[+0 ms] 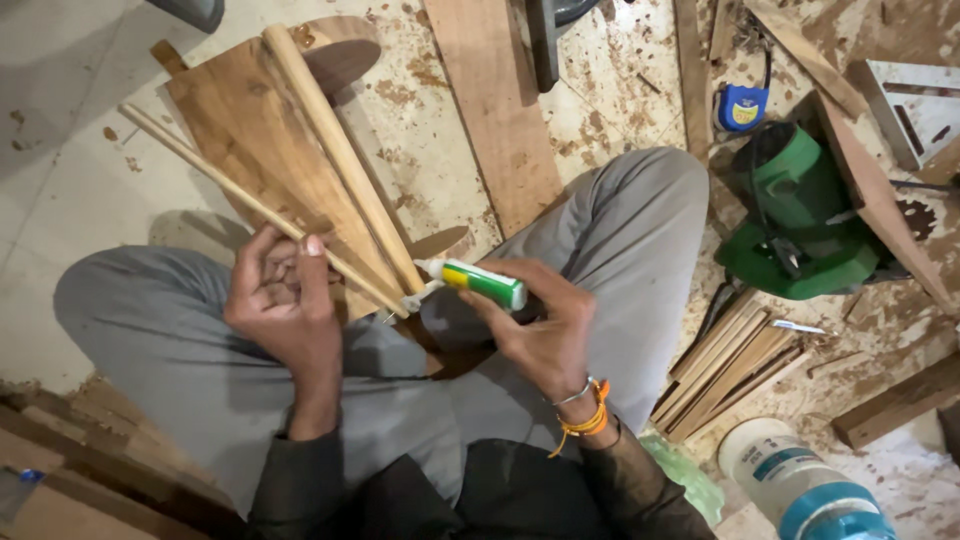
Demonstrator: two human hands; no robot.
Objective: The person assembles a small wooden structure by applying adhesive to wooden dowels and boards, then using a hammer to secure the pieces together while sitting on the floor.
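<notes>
Sawdusty floor (pixel 80 180); left hand (pixel 285 300) is gripping a dowel (pixel 230 185), right hand (pixel 535 325) squeezing a glue tube (pixel 480 282); glue could drip onto trousers (pixel 180 350).

the person wears loose grey trousers (pixel 200 340), smooth cloth with soft folds at the knees, and a dark, brownish-black long-sleeved top (pixel 480 495) whose sleeves reach the wrists. the left hand (pixel 285 300) is bare, with no ring or band in view. the right hand (pixel 540 325) is bare too; at its wrist sit a thin silver bangle (pixel 572 396) and several turns of orange thread (pixel 590 420), knotted, with short loose ends hanging off.
</notes>
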